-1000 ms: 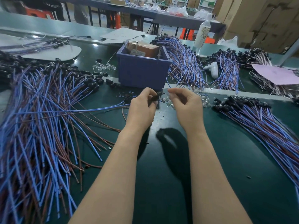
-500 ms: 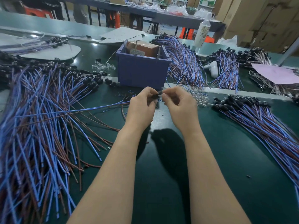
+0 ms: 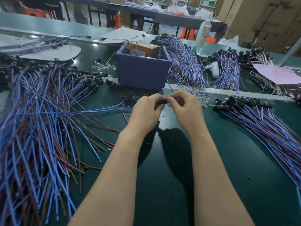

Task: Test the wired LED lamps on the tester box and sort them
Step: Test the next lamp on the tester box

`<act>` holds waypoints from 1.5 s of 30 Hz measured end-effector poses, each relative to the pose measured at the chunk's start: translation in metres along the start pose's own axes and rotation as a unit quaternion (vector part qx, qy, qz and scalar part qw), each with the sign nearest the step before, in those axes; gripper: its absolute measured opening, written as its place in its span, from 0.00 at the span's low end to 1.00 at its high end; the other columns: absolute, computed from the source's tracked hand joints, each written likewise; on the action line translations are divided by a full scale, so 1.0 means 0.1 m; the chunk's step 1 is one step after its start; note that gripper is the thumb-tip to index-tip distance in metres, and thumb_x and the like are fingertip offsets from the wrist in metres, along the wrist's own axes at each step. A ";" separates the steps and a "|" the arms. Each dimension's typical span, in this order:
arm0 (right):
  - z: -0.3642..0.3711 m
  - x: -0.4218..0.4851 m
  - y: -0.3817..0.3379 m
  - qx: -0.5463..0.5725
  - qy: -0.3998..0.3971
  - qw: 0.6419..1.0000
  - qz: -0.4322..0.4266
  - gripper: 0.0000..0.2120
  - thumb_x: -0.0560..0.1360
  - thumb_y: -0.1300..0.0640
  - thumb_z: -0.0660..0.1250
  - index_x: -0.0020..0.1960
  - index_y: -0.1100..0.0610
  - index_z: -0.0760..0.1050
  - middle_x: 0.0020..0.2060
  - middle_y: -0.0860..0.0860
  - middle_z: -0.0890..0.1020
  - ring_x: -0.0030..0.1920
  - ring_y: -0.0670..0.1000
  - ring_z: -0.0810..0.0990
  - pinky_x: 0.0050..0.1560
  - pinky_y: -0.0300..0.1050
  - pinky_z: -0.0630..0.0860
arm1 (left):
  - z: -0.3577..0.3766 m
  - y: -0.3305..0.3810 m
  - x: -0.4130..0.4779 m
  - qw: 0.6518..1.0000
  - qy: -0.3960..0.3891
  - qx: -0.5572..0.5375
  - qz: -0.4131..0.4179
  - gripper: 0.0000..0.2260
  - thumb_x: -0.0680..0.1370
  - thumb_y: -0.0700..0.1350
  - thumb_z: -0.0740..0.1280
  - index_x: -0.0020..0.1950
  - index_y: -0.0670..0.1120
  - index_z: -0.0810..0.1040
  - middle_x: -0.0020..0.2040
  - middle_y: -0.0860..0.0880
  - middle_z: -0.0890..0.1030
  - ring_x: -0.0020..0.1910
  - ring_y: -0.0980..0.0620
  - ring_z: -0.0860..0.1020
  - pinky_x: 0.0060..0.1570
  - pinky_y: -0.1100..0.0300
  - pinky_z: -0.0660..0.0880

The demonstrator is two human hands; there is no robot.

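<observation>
A: Since a second ago, your right hand (image 3: 187, 110) is closing onto your left hand (image 3: 146, 111). Both hands are pinching one black lamp head (image 3: 163, 101) just above the counter (image 3: 228, 160).

B: And how far are you getting?

A: Barely, I judge. Your big left pile (image 3: 40, 124) is waiting, the smaller right pile (image 3: 263, 121) is seemingly lying sorted, and the purple tester box (image 3: 143, 74) is standing untouched.

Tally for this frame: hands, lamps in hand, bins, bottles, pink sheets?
hands: 2 (left hand, right hand)
lamp in hand: 1
bin: 1
bottle: 1
pink sheet: 1
total: 6
</observation>
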State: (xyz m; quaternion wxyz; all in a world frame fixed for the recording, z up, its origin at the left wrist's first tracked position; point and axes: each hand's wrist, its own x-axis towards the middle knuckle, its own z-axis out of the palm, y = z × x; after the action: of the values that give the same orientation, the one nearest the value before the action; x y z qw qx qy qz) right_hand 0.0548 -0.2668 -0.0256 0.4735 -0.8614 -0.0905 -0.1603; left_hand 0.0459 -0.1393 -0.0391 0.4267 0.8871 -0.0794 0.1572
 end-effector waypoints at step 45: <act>0.10 -0.02 0.04 0.253 -0.020 0.958 0.133 0.05 0.77 0.56 0.66 0.43 0.55 0.77 0.34 0.48 0.80 0.30 0.42 0.75 0.34 0.33 0.74 | 0.03 0.09 0.01 1.000 0.020 0.020 -0.012 0.10 0.77 0.46 0.66 0.58 0.48 0.79 0.47 0.50 0.83 0.51 0.46 0.78 0.58 0.50 0.71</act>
State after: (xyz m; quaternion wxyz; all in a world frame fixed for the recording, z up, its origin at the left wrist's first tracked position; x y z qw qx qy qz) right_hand 0.0559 -0.2608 -0.0345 0.6913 -0.7204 -0.0218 -0.0505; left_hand 0.0451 -0.1470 -0.0337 0.4122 0.8930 -0.0570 0.1713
